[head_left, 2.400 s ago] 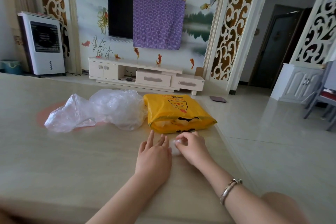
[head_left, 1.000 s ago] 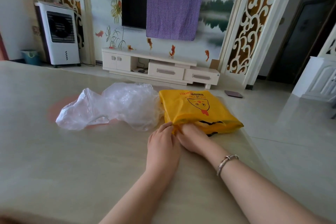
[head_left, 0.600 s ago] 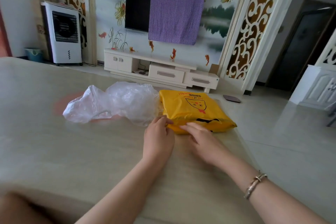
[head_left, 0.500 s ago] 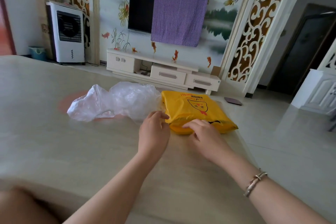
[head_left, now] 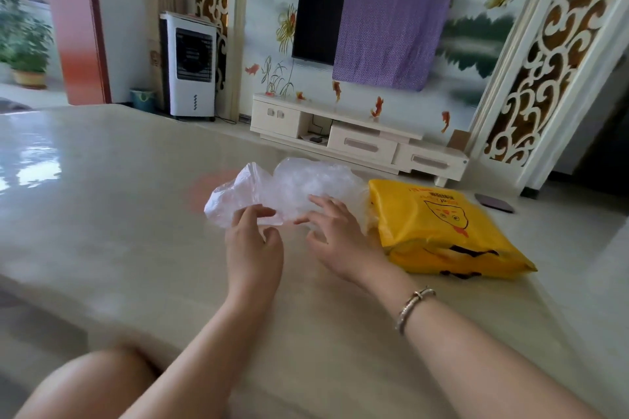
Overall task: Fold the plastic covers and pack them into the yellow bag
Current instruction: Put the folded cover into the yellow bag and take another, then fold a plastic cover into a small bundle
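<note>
A crumpled heap of clear plastic covers (head_left: 292, 185) lies on the beige table (head_left: 112, 201). Right beside it, touching its right side, sits the filled yellow bag (head_left: 439, 228) with a cartoon print. My left hand (head_left: 253, 245) hovers at the heap's near left edge, thumb and fingers apart around a loose corner without pinching it. My right hand (head_left: 335, 231), a bracelet on its wrist, has its fingers spread and touching the heap's near right side, just left of the bag.
The table's right edge runs close past the yellow bag, with shiny floor beyond and a dark flat object (head_left: 493, 206) lying there. My knee (head_left: 85, 388) shows at the lower left. A white TV stand (head_left: 357, 139) and an air cooler (head_left: 189, 65) stand by the far wall.
Both hands have left the mouth of the yellow bag and moved left to the heap of clear covers. The small folded piece seen earlier is out of sight. The view has swung left.
</note>
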